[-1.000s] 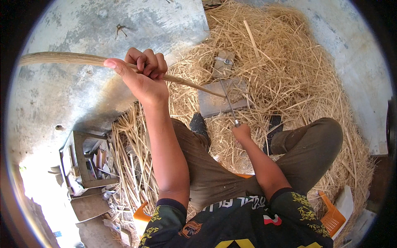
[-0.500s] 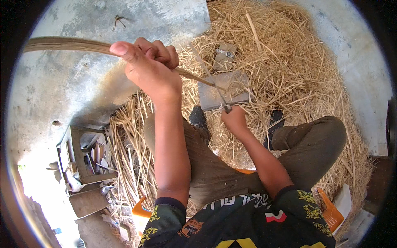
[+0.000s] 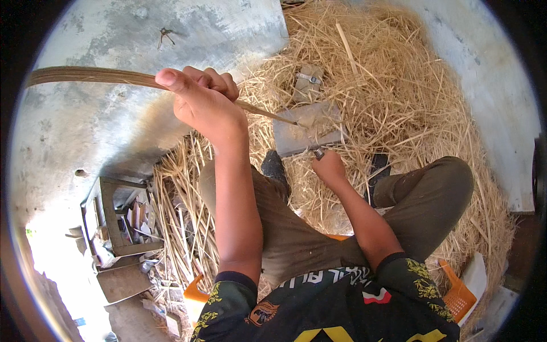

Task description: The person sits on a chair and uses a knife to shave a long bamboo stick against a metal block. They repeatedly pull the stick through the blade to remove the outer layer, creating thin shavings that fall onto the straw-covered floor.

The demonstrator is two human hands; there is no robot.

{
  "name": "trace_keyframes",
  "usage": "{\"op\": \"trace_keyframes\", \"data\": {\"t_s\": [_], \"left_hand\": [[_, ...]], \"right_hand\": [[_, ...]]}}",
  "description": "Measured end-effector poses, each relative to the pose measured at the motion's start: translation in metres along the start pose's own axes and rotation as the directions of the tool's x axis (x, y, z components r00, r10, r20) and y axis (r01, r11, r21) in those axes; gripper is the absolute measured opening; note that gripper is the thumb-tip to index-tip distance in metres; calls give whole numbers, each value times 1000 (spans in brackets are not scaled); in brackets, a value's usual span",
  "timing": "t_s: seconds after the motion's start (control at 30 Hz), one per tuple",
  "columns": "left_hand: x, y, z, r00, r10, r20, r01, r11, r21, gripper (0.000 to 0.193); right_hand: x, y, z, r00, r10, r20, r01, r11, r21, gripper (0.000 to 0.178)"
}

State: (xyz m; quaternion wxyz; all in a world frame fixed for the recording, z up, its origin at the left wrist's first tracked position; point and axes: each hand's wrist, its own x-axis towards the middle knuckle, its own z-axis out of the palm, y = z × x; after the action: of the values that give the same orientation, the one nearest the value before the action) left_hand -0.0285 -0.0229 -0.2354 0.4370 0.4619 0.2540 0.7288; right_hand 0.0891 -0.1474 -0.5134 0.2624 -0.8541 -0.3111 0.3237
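My left hand [image 3: 208, 111] is raised at the upper left, its fingers closed round a bundle of long brown plant strips [image 3: 97, 75] and its thumb lying along them. The bundle bends off to the left rim. Its thin end slopes down to the right, over a flat grey slab [image 3: 292, 143] on the floor. My right hand [image 3: 329, 167] is closed low beside the slab's near edge, on the handle of a knife [image 3: 318, 153]. The knife's blade is hard to make out now.
Dry straw-like shavings [image 3: 399, 97] pile round the slab. Behind it lies a small brown block [image 3: 308, 85] with a pale strap. Long loose strips [image 3: 188, 205] lie at my left, beside a wooden-framed box [image 3: 108, 214] with odds and ends. An orange plastic seat [image 3: 458, 296] shows beneath me.
My left hand and the bundle have dropped slightly. My right hand has shifted a little right and down, and the blade that crossed the strips no longer shows across them.
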Motion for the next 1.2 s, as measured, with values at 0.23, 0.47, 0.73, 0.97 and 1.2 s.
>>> {"op": "trace_keyframes", "data": {"t_s": [0.23,0.47,0.73,0.97,1.2], "left_hand": [[-2,3,2,999,-31,-37,32,999,30,76],[-1,2,8,995,-84,-44,86,996,38,78],[9,-3,1,1000,1,18,0,1000,-4,75],[6,-2,-2,967,-114,228,155,973,-170,70],[0,0,-2,948,-80,309,137,977,-165,72]], "right_hand": [[-33,-57,-26,977,-207,-41,209,977,34,30],[4,41,14,991,123,55,-121,992,-39,29],[-24,-51,-15,973,-229,-20,228,952,203,30],[15,30,17,994,97,54,-104,984,141,27],[-14,-47,-13,984,-174,-29,175,950,259,27]]}}
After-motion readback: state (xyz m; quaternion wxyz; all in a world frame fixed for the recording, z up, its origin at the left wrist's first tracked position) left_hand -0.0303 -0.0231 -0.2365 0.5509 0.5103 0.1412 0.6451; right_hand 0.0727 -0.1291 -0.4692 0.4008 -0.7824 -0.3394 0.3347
